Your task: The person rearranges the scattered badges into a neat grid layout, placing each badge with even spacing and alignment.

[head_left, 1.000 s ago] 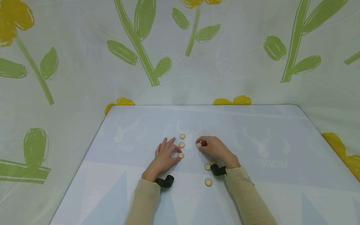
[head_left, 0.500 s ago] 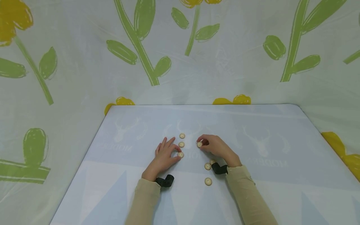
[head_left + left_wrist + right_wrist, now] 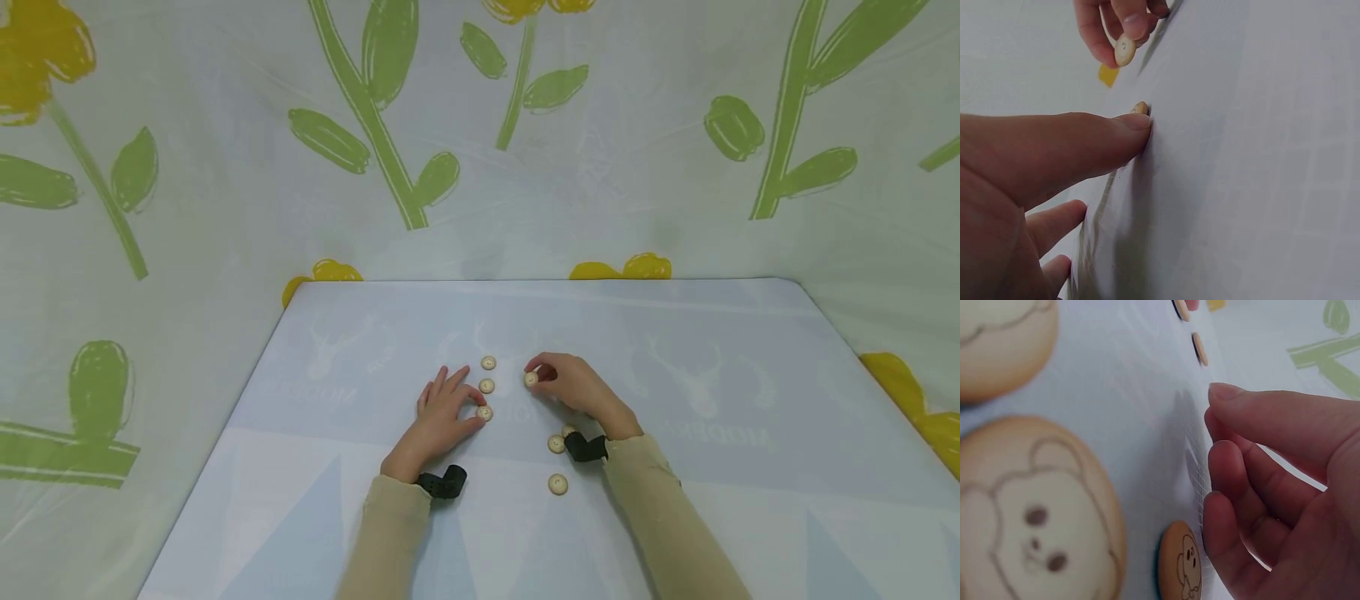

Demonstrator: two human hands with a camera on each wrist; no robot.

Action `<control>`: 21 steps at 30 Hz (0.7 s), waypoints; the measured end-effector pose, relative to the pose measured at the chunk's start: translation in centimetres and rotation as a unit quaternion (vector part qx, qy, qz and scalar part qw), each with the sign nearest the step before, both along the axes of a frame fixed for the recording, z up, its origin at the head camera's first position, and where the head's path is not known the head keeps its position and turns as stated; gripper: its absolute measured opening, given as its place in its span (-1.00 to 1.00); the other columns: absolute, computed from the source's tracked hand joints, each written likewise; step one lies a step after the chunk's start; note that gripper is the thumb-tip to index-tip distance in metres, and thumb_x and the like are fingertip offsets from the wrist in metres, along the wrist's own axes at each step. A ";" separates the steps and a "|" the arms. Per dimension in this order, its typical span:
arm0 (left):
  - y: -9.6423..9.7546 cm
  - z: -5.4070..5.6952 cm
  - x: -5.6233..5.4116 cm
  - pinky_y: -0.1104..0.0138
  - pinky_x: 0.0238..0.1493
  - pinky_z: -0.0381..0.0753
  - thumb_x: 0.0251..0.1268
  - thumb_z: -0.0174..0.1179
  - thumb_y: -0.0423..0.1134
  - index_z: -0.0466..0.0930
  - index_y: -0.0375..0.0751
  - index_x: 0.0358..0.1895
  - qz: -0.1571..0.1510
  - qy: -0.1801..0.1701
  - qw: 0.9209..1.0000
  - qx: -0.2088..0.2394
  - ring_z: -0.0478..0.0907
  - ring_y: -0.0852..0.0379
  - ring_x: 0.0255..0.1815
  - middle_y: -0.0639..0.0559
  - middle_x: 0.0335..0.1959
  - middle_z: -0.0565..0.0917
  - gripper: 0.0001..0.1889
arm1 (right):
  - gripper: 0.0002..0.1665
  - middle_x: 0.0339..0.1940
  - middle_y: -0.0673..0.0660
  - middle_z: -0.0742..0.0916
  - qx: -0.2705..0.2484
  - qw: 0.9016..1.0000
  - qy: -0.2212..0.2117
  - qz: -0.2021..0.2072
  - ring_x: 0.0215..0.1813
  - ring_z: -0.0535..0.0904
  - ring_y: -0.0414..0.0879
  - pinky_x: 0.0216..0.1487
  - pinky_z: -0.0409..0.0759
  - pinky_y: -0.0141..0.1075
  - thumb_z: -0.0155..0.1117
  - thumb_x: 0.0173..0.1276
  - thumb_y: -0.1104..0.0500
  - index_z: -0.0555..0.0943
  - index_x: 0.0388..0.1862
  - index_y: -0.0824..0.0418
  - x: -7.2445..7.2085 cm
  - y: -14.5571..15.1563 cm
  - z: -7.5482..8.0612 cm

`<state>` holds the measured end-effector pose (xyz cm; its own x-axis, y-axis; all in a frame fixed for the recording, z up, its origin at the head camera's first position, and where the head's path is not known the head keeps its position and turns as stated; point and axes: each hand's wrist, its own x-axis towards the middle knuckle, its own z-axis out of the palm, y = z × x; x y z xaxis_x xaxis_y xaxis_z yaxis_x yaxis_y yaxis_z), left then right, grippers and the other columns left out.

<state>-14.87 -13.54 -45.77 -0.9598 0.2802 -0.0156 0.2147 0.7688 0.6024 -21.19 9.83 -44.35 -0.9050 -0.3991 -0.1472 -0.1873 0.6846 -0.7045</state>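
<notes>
Thumb and index finger of my left hand pinch a tan round disc lying on the table. Its other fingers are spread; in the left wrist view the thumb hides much of that disc. Two similar discs form a line beyond it, a middle disc and a far disc. My right hand grips another disc between thumb and fingers, to the right of this line. In the left wrist view that gripped disc is tilted, apart from the table.
Near my right wrist lie a disc and a partly hidden disc. Closer to me is another disc. The right wrist view shows a drawn bear face on a large near disc. A flower-patterned sheet hangs behind the pale table.
My right hand has shifted slightly away from me, still gripping its disc. The left hand stays around its disc, and the discs on the table keep their places.
</notes>
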 end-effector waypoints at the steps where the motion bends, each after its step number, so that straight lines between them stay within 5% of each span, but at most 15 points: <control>1: 0.0 0.0 0.0 -0.08 0.23 -0.29 0.07 0.22 -0.12 0.47 0.09 -0.30 0.000 0.000 1.000 -0.001 -0.29 -0.13 0.39 -0.05 0.36 0.11 -0.86 | -0.77 -0.34 -0.03 0.60 -0.003 1.000 -0.008 -0.003 -0.39 0.44 -0.09 -0.49 0.43 -0.30 0.26 0.17 0.11 0.55 -0.16 0.00 -0.1 0.0 0.0; 11: -0.1 -0.1 0.1 -0.09 0.23 -0.29 0.08 0.21 -0.12 0.47 0.10 -0.30 -0.002 -0.001 1.000 0.005 -0.29 -0.13 0.39 -0.05 0.36 0.11 -0.87 | -0.76 -0.33 -0.04 0.60 0.027 1.000 0.002 0.006 -0.26 0.44 -0.12 -0.18 0.42 -0.26 0.27 0.16 0.15 0.56 -0.15 0.02 -1.3 -0.6 0.4; 21: -0.1 0.0 0.1 -0.10 0.23 -0.30 0.09 0.20 -0.11 0.47 0.10 -0.30 -0.002 -0.001 1.000 0.002 -0.30 -0.14 0.39 -0.05 0.36 0.11 -0.87 | -0.76 -0.32 -0.03 0.61 0.025 1.000 0.011 0.003 -0.26 0.45 -0.12 -0.20 0.43 -0.26 0.27 0.15 0.17 0.57 -0.16 0.04 -1.9 -1.5 0.3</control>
<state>-14.79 -13.61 -45.81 -0.9584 0.2850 -0.0161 0.2174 0.7654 0.6057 -23.11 8.32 -44.01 -0.9059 -0.3973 -0.1468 -0.2071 0.7179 -0.6647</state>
